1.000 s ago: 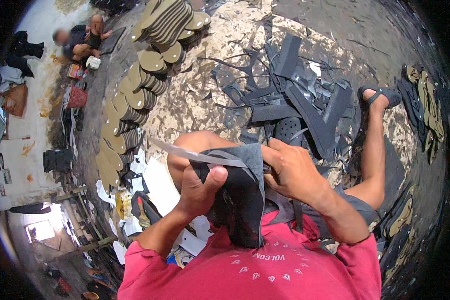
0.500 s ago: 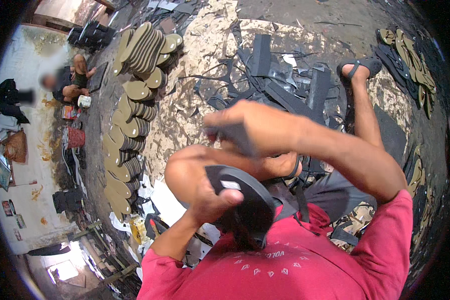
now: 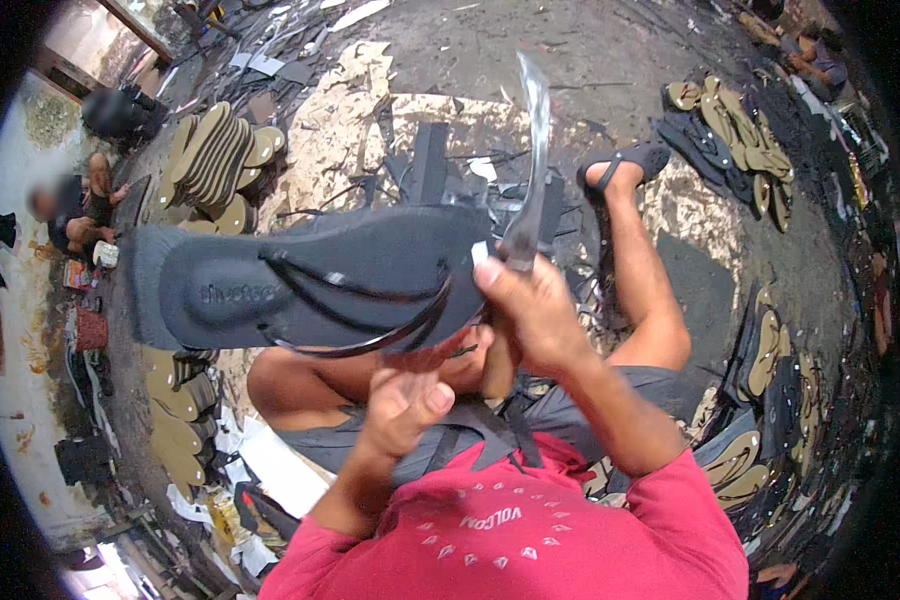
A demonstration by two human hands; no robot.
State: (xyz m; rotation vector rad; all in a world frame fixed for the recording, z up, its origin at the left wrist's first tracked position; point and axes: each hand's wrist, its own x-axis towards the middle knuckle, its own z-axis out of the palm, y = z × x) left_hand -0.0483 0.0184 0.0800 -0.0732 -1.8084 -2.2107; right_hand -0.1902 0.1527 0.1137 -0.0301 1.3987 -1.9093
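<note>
A black flip-flop with thin dark straps is held up sideways in front of me, its footbed facing me. A squared-off black sole edge juts past its rounded outline at the left end. My right hand pinches the other end, thumb beside a small white label. The same hand grips a knife; its curved, shiny blade points away from me and its wooden handle shows below the fingers. My left hand is just under the flip-flop, thumb and fingers apart, the fingertips blurred.
Tan soles stand in stacks at left. Black offcuts litter the floor ahead, near my sandalled foot. Finished flip-flops lie in rows at right. Another person sits by the left wall.
The flip-flop has gone from my left hand near my chest to my right hand, raised and turned sideways. The left hand has let go. The knife blade now shows clearly; the view has shifted.
</note>
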